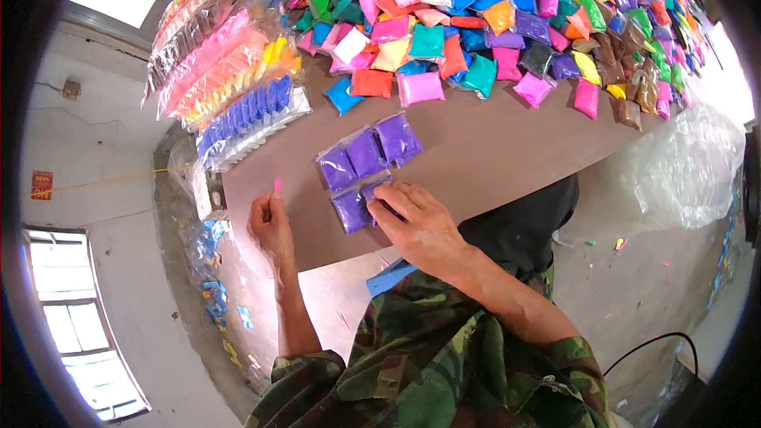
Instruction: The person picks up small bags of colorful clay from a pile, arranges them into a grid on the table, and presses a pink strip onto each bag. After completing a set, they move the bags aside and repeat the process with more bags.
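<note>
Five or so is too fine a count, so several purple packets point(365, 152) lie in two short rows on the brown table, in clear plastic wrapping. My right hand point(420, 230) has its fingers bent down over a purple packet point(376, 185) in the nearer row, and covers part of it. Beside that one lies another purple packet point(350, 211). Near the table's left edge, my left hand point(272, 226) is closed, with a small pink piece point(277, 185) sticking up at its fingertips. What this piece is, I cannot make out.
A large heap of colourful packets point(428, 42) covers the far side of the table point(491, 150). At the left, clear bags of packets point(246, 115) are stacked in coloured rows. A big clear plastic bag point(682, 170) hangs at the right, beyond the table's edge.
</note>
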A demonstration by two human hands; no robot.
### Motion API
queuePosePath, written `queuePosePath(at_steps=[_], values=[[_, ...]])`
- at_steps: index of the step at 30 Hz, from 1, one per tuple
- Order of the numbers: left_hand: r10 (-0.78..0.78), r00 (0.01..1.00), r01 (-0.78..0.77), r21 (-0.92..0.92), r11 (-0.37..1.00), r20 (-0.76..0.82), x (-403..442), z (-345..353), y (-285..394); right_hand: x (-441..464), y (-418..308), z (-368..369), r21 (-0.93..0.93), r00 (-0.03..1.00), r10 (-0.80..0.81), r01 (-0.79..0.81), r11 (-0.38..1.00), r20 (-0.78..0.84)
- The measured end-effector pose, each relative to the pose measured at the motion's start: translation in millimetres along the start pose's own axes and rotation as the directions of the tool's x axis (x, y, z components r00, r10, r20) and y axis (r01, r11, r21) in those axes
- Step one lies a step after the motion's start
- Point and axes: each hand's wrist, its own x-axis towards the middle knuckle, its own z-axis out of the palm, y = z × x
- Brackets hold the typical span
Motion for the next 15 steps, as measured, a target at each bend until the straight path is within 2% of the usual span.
queuePosePath(at_steps=[6,11,15], values=[[-0.1,0.993,0.104,-0.052,0.993,0.066,-4.3,-0.7,6.6,7.7,-7.3,-15.5,0.01,0.996,0.028,-0.029,1.0,0.088],[-0.086,0.992,0.088,-0.009,0.996,0.097,-4.9,-2.4,12.2,4.8,-11.8,-12.1,-0.049,0.992,0.04,-0.034,0.998,0.123],[-0.068,0.994,0.068,-0.002,0.998,0.085,0.0,1.1,-17.5,-2.4,-8.7,-12.7,0.028,0.997,0.05,-0.052,0.998,0.056]])
